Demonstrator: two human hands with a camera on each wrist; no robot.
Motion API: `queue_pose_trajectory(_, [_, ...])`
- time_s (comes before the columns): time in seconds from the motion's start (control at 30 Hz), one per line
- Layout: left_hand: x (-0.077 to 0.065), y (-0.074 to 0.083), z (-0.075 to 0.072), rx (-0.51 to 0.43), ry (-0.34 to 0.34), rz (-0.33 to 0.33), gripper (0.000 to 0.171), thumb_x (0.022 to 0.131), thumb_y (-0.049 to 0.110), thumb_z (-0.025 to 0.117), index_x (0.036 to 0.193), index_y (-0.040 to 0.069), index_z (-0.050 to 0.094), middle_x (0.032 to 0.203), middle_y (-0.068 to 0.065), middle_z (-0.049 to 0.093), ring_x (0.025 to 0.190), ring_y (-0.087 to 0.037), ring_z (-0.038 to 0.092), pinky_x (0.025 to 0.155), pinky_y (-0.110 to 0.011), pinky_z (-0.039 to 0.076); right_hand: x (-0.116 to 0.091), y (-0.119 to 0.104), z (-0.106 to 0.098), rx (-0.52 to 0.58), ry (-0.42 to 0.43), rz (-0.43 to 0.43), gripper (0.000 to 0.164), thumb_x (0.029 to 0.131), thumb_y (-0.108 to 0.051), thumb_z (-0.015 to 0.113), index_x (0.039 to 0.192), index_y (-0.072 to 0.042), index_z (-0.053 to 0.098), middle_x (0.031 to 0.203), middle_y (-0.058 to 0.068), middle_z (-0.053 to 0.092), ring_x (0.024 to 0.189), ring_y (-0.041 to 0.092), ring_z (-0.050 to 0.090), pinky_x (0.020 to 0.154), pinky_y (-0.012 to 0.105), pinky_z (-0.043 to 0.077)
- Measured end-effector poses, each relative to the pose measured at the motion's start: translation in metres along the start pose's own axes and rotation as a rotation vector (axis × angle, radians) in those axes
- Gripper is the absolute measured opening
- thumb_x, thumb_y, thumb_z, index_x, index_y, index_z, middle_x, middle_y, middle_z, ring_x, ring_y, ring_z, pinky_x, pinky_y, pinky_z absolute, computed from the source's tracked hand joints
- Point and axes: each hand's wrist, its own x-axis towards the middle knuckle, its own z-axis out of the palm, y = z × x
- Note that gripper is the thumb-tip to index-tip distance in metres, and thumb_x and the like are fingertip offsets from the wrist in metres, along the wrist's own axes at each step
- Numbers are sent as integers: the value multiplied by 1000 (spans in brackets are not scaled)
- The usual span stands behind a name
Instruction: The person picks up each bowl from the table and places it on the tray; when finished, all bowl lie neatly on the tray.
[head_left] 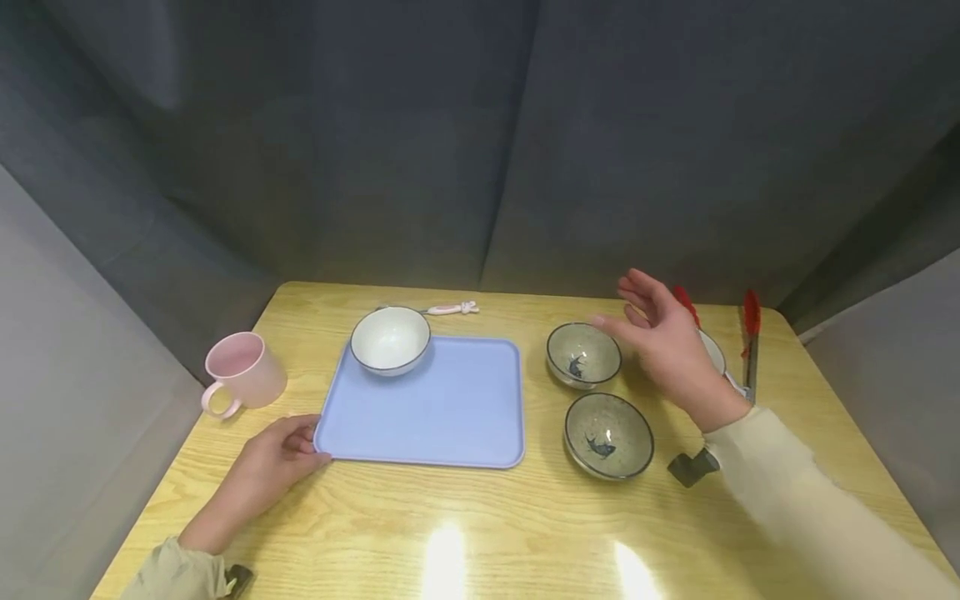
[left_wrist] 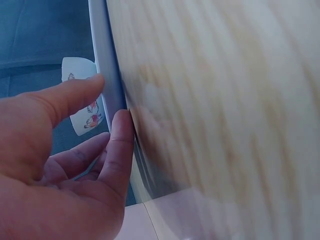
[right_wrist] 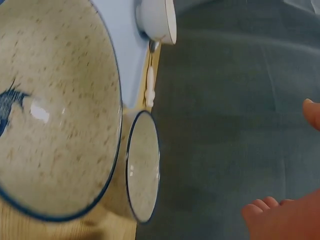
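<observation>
Lying on the counter (head_left: 375, 525), the blue tray (head_left: 450, 417) has its eight-o'clock corner pinched by the left hand (head_left: 273, 458). The right hand (head_left: 667, 346), fingers loosely open, hovers near three o'clock of the farther fish-patterned bowl (head_left: 584, 350), forearm (head_left: 810, 492) slanting in from four o'clock.

A pink mug (head_left: 251, 375) stands on the left of the wooden surface (head_left: 375, 525); a pale-handled utensil (head_left: 448, 309) lies near the back, red-tipped tongs (head_left: 752, 315) far right. Behind hangs a dark curtain (head_left: 405, 150).
</observation>
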Motion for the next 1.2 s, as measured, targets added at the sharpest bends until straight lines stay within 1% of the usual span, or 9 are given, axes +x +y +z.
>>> queue_pose_trajectory(0.23, [0,-1,2,-6,-4,-3,65,94,14,92,148,-8,64,122,-17,75,99,-14,72,82,-16,63,-7,17,-23,-4,44,12,101,108,-34,78,181,-20,11,187,8,24,174,29,25,142,34,29])
queue_pose_trajectory(0.33, [0,-2,3,-8,-6,-5,65,94,14,92,148,-8,64,122,-17,75,99,-14,72,82,-16,63,-9,27,-33,-37,55,33,104,108,-39,77,182,-22,7,189,6,20,175,28,21,142,31,27])
queue_pose_trajectory(0.43, [0,-2,2,-2,-1,-1,64,94,15,92,147,-8,65,122,-17,75,98,-12,71,81,-16,63,-8,39,-41,-70,88,53,106,107,-40,78,182,-21,6,189,7,19,175,30,23,142,30,27])
queue_pose_trajectory(0.5, [0,-2,1,2,3,2,64,94,15,92,147,-8,65,122,-17,75,97,-11,71,81,-16,63,-5,49,-45,-83,119,59,106,107,-38,79,182,-18,7,188,10,21,174,33,26,142,32,27])
queue_pose_trajectory(0.57, [0,-2,0,4,4,5,64,94,15,92,147,-8,65,122,-17,75,97,-10,71,80,-16,63,-2,59,-50,-89,150,60,106,107,-36,79,182,-15,8,188,14,22,173,36,26,144,39,24])
queue_pose_trajectory(0.73, [-1,-1,1,-7,1,3,64,94,13,92,147,-9,64,122,-17,75,97,-10,71,81,-16,63,-2,81,-65,-156,184,68,109,106,-44,77,182,-15,3,189,18,14,175,42,16,144,60,16])
queue_pose_trajectory(0.8, [-1,-1,1,-13,0,1,63,94,13,91,147,-9,65,122,-17,75,97,-10,71,82,-16,63,-2,88,-69,-176,192,64,110,106,-45,77,182,-15,2,189,18,11,175,44,14,144,62,14])
queue_pose_trajectory(1.0, [0,-2,1,-12,0,11,63,94,13,91,147,-9,65,122,-17,75,98,-11,71,82,-16,64,-1,106,-76,-187,216,56,114,105,-44,78,181,-13,-1,189,20,9,175,45,12,144,61,10])
queue_pose_trajectory(1.2, [-2,0,1,-16,-4,5,63,94,12,91,147,-9,64,122,-18,74,99,-12,71,82,-16,64,-1,119,-78,-188,235,92,119,104,-42,80,181,-12,-5,189,22,5,175,45,7,144,60,8])
